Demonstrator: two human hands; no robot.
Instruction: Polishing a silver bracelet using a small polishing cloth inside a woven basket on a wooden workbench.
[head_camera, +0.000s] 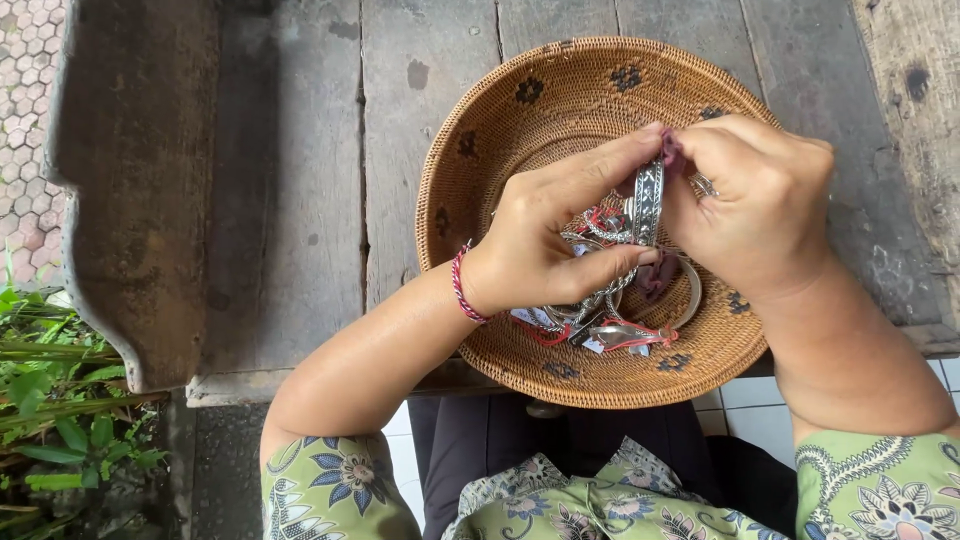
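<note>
- Green patterned sleeves (340, 495) framed the view from below.
- Left hand (545, 235) pinched a silver engraved bangle (648, 200) over the woven basket (480, 150).
- Right hand (760, 205) gripped its top, perhaps through a pink cloth (671, 150).
- More silver jewellery (600, 320) lay in the basket on the wooden bench (300, 200).

- The silver cuff bracelet (648, 203), pinched between both hands, is bright grey metal with a dark engraved scroll pattern.
- The left hand (545, 240) wears a red-and-white braided wrist cord (464, 288).
- The right hand (757, 205) presses a small purple-pink cloth (671, 150) to the cuff's top.
- Under the grip lies silver jewellery (600, 315) with red strings and white tags.
- The woven basket (500, 130) around it is honey-brown with dark brown flower motifs.
- The wooden table (290, 180) beyond is weathered grey.
- The sleeves (330, 490) near the viewer are pale green with navy floral print.
</note>
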